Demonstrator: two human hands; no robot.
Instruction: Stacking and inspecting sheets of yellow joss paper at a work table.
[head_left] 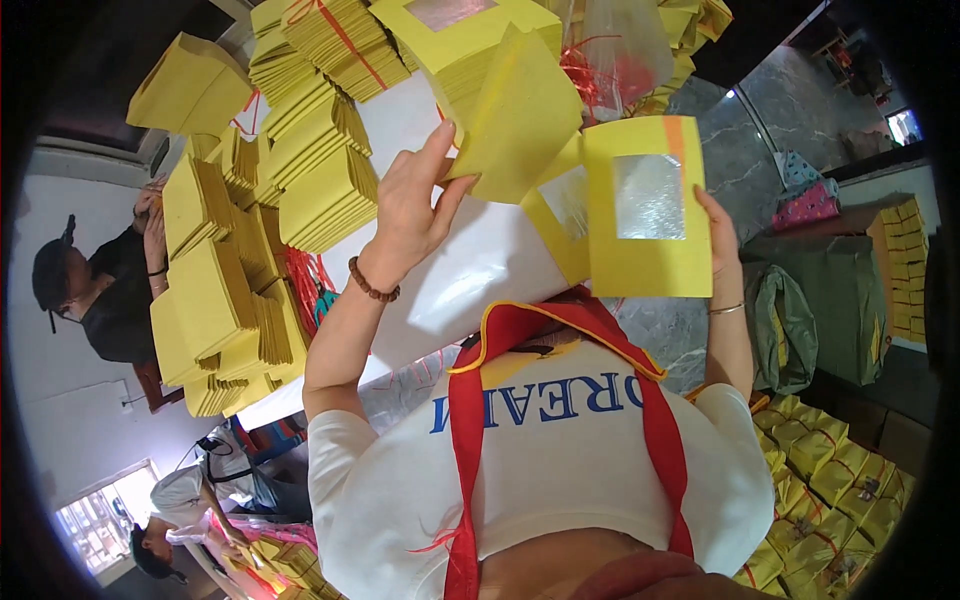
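My left hand (pixel 408 205), a beaded bracelet at its wrist, pinches the lower left corner of a yellow paper sheet (pixel 515 125) between thumb and fingers. That sheet stands tilted up before a thick stack of joss paper (pixel 440 15) with a silver patch on top. At the right, my right hand (pixel 722 235) grips the edge of a yellow joss paper (pixel 645 270) with a silver foil rectangle and an orange strip. Its fingers are partly hidden behind the paper. Another foil-patched yellow sheet (pixel 560 215) shows partly behind it.
Stacked yellow paper bundles (pixel 325 200) crowd the left of the white table (pixel 440 290). A clear plastic bag (pixel 625 60) with red strings lies at the back. Tied yellow bundles (pixel 820 470) fill the lower right, near a green sack (pixel 785 320). Co-workers (pixel 115 290) are at the left.
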